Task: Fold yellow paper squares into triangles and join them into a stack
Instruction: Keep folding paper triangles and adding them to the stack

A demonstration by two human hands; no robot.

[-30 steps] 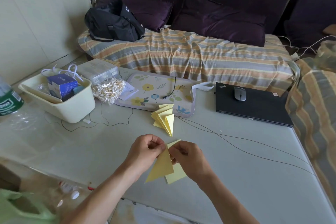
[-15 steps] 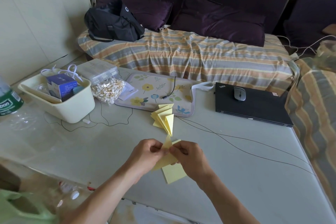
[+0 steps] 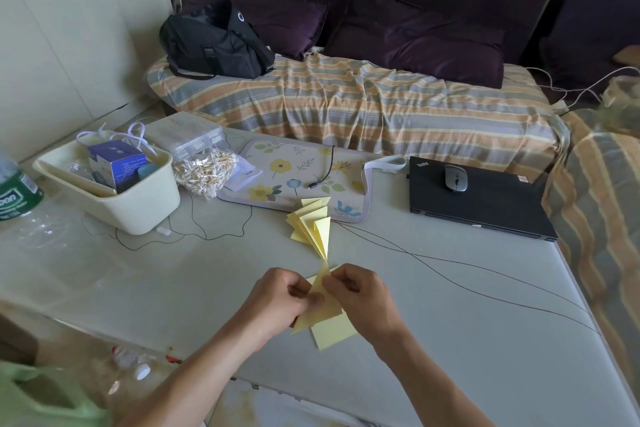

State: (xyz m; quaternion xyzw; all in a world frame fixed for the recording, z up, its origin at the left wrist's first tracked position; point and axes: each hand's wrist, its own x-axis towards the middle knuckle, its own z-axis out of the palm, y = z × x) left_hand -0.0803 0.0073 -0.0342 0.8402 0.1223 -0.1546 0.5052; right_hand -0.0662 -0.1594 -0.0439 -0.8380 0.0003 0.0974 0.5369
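Both hands meet over the near middle of the grey table (image 3: 138,288). My left hand (image 3: 277,302) and my right hand (image 3: 363,298) pinch a folded yellow paper triangle (image 3: 320,305) between their fingertips, its tip pointing away from me. Under it lies a small pad of flat yellow paper squares (image 3: 334,331). Farther back, a stack of joined yellow triangles (image 3: 313,225) stands fanned out, partly on the floral mat.
A floral mat (image 3: 277,170) with a cable, a cream tub (image 3: 138,204) of small items, a bag of cotton swabs (image 3: 204,173), and a closed black laptop (image 3: 485,204) with a mouse (image 3: 455,177) ring the work area. Thin black wires (image 3: 450,274) cross the table on the right.
The paper hung down as a broad triangle between my hands; both hands have folded it narrower and turned its tip away from me, close above the pad.
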